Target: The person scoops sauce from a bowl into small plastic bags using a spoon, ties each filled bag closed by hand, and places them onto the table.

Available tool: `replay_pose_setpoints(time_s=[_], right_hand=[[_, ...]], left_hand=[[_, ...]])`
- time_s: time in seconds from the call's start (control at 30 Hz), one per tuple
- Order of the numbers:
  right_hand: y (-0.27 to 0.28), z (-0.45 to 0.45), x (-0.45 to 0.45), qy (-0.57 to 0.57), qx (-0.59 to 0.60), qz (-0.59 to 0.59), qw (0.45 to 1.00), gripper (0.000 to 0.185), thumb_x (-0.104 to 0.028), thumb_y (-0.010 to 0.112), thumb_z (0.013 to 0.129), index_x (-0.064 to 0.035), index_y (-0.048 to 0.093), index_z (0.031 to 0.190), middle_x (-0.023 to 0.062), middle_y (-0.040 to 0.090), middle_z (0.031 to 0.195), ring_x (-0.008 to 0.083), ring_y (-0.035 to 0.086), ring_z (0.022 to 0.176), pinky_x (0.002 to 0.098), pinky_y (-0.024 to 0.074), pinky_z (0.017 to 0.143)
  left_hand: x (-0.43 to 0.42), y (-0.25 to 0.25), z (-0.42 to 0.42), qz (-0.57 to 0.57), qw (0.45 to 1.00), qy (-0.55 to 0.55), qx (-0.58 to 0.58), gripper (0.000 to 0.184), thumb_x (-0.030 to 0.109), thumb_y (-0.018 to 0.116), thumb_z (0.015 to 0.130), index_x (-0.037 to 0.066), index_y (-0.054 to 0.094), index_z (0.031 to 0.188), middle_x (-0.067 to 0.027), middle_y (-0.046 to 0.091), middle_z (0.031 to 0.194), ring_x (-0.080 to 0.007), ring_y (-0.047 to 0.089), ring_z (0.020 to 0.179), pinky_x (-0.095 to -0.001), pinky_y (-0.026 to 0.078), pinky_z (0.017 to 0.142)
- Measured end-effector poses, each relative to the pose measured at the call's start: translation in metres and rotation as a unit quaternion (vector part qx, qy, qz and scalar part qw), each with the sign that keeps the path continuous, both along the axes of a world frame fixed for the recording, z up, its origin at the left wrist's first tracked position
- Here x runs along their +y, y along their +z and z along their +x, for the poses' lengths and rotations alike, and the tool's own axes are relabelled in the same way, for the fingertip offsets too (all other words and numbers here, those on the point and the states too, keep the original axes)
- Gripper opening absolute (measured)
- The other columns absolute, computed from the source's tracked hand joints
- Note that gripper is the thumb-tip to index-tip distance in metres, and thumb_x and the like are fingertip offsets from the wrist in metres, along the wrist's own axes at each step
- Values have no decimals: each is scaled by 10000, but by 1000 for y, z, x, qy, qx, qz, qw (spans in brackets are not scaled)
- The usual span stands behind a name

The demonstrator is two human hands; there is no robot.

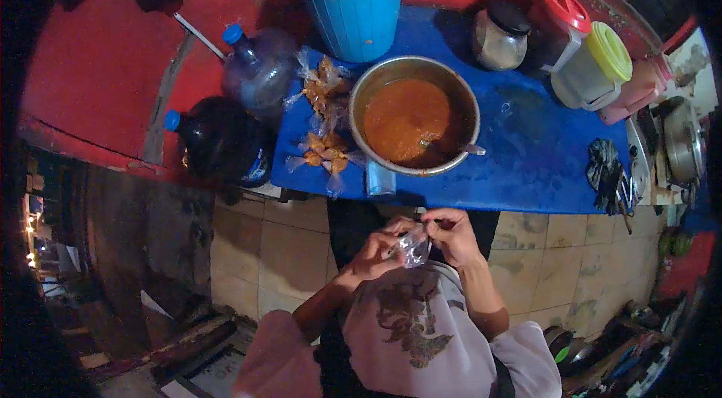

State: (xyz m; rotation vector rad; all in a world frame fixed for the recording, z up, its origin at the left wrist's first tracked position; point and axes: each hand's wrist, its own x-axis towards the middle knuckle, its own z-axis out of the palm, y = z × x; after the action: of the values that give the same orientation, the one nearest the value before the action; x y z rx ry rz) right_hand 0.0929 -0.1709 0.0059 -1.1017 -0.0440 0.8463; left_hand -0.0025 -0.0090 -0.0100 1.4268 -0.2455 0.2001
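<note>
Close to my body, below the table's front edge, my left hand (378,253) and my right hand (453,235) come together on a small clear plastic bag (414,247). Fingers of both hands are closed on it, the right ones pinching near its upper edge. Just beyond them on the table stands a metal pot (361,127) of orange-red sauce (406,120), with a spoon handle (474,149) over its right rim. Left of the pot lie several knotted plastic bags (325,150) with orange filling. A stack of clear plastic bags (380,178) sits at the table's front edge.
The blue table (526,172) carries a blue lidded bucket (353,10), a black-lidded jar (500,37) and pitchers with red (560,22) and yellow (594,67) lids. Large dark bottles (259,71) stand at left. Utensils (624,187) lie at the right edge.
</note>
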Motion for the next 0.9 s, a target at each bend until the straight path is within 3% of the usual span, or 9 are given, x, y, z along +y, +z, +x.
replay_pose_setpoints(time_s=[0.03, 0.1, 0.17, 0.2, 0.27, 0.4, 0.63, 0.8, 0.9], right_hand=[[0, 0, 3, -1, 1, 1, 1000, 154, -33, 681, 813, -21, 663, 965, -1, 599, 712, 44, 402, 497, 202, 272, 423], [1, 2, 6, -30, 46, 54, 997, 256, -19, 675, 807, -24, 627, 1058, -26, 577, 716, 44, 419, 523, 202, 278, 432], [-15, 3, 8, -28, 53, 90, 994, 372, -8, 679, 793, -40, 558, 1144, -25, 573, 728, 45, 429, 539, 204, 294, 448], [-19, 1, 9, -30, 53, 87, 994, 375, -9, 679, 794, -51, 540, 1139, -25, 574, 728, 45, 431, 543, 205, 302, 456], [-10, -5, 18, -45, 37, 40, 998, 373, -28, 669, 812, -71, 478, 1129, -26, 537, 711, 49, 433, 572, 204, 316, 481], [1, -1, 7, -120, -176, 60, 975, 369, -33, 573, 868, -48, 414, 1200, -23, 441, 699, 59, 423, 620, 201, 339, 525], [44, 7, 15, 148, -419, -95, 891, 406, -210, 816, 682, -61, 647, 1020, 40, 572, 651, 145, 513, 592, 295, 433, 588], [60, 23, 12, 244, -439, -114, 857, 325, -214, 817, 683, -42, 670, 917, 74, 645, 729, 162, 565, 641, 310, 463, 632], [72, 47, 9, -151, -397, -241, 873, 154, -146, 659, 821, -30, 642, 920, 59, 591, 700, 124, 501, 551, 265, 392, 512]], left_hand=[[-1, 2, 3, -18, 999, 24, -32, 453, 423, 564, 881, -12, 602, 1000, -109, 601, 961, -232, 564, 915, -333, 446, 818], [5, 0, 0, -133, 978, -156, 44, 529, 465, 538, 875, -36, 574, 1040, -126, 589, 1046, -232, 548, 977, -337, 437, 846], [1, -13, -9, -155, 972, -89, 154, 552, 467, 559, 846, -41, 560, 1061, -164, 570, 1123, -247, 554, 1001, -350, 444, 862], [2, -20, -6, -270, 935, -71, 218, 478, 389, 557, 872, -44, 573, 1073, -161, 574, 1152, -263, 571, 1003, -343, 441, 875], [-3, 7, 15, -502, 853, -138, 40, 358, 152, 510, 913, -41, 522, 1214, -144, 559, 1238, -265, 589, 1057, -318, 490, 855], [3, 9, 21, -401, 888, 19, 224, 454, 37, 509, 898, -9, 421, 1340, -143, 564, 1238, -257, 599, 1068, -335, 544, 831], [3, 23, 31, 6, 995, 44, 86, 439, -11, 604, 853, 16, 517, 1281, -122, 610, 1177, -189, 592, 1066, -293, 502, 873], [7, 32, 31, 55, 997, 28, 55, 386, 1, 602, 863, -21, 537, 1243, -143, 588, 1208, -221, 583, 1092, -321, 486, 910], [6, 12, 32, -184, 975, 117, 51, 281, 115, 604, 889, -79, 581, 1092, -220, 593, 1156, -310, 613, 1024, -433, 496, 916]])
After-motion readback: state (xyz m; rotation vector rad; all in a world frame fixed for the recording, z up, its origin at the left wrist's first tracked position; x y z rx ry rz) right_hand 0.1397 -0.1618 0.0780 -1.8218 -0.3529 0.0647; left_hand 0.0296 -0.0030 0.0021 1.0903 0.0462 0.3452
